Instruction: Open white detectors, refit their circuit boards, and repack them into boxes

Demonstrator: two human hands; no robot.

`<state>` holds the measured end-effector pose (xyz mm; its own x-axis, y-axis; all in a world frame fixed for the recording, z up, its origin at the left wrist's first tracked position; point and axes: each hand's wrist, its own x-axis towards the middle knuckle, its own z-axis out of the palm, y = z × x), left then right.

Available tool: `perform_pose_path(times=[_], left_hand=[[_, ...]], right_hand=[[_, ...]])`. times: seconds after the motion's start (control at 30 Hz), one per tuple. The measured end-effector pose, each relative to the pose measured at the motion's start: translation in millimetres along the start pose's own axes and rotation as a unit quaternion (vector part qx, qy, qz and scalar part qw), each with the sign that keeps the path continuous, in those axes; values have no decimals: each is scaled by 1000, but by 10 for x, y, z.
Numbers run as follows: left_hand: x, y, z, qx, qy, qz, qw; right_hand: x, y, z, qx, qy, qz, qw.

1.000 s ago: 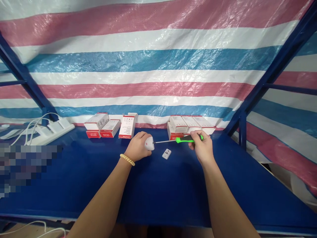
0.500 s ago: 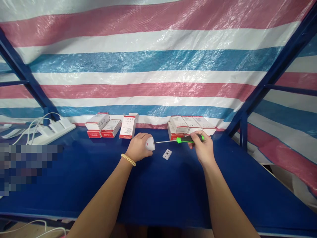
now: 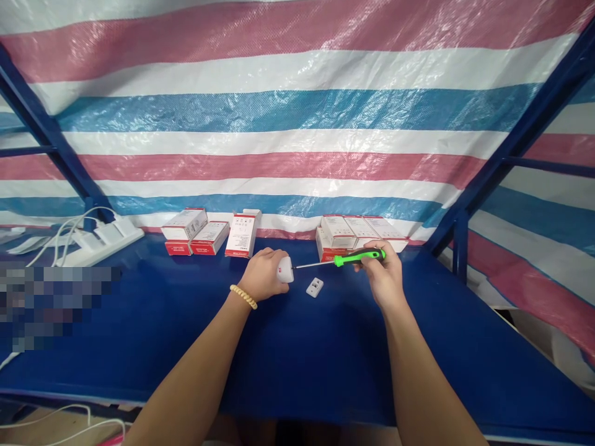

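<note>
A: Head view — left hand (image 3: 261, 275)?
B: Closed around a small white rounded plastic device (image 3: 284, 270), held just above the blue table (image 3: 297, 353).
A: Right hand (image 3: 383, 275)?
B: Clamped on a green-handled metal-shaft screwdriver (image 3: 357, 256) — tip touching the device. A small white plastic plate (image 3: 315, 287) lies just beside.

A blue-covered workbench (image 3: 297, 359) carries everything here. At its back edge, left of centre, two red-and-white cartons (image 3: 195, 231) lie flat, with a third carton (image 3: 242, 235) standing upright just beside them. Right of centre sits a row of more red-and-white boxes (image 3: 357, 232). Far left, white power strips (image 3: 105, 238) lie with their cables trailing. Near the middle, a small white plastic part (image 3: 315, 287) rests alone on the blue surface.
</note>
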<state>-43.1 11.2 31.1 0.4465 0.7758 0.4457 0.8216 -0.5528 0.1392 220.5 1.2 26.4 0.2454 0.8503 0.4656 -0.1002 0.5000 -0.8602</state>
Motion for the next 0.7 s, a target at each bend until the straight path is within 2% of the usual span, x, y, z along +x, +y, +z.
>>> perform_pose_path(times=[0.13, 0.27, 0.47, 0.6, 0.7], left_hand=[[-7, -8, 9, -1, -10, 8, 1000], [-16, -12, 9, -8, -12, 20, 1000], [-11, -14, 4, -10, -6, 13, 1000], [-11, -21, 13, -10, -12, 11, 1000], [-14, -18, 6, -7, -11, 11, 1000]], right_hand=[[-26, -94, 36, -85, 8, 48, 995], [-10, -86, 17, -133, 27, 59, 989], [30, 18, -82, -38, -36, 65, 997], [20, -3, -82, 39, -60, 89, 993], [3, -35, -52, 20, -50, 118, 992]])
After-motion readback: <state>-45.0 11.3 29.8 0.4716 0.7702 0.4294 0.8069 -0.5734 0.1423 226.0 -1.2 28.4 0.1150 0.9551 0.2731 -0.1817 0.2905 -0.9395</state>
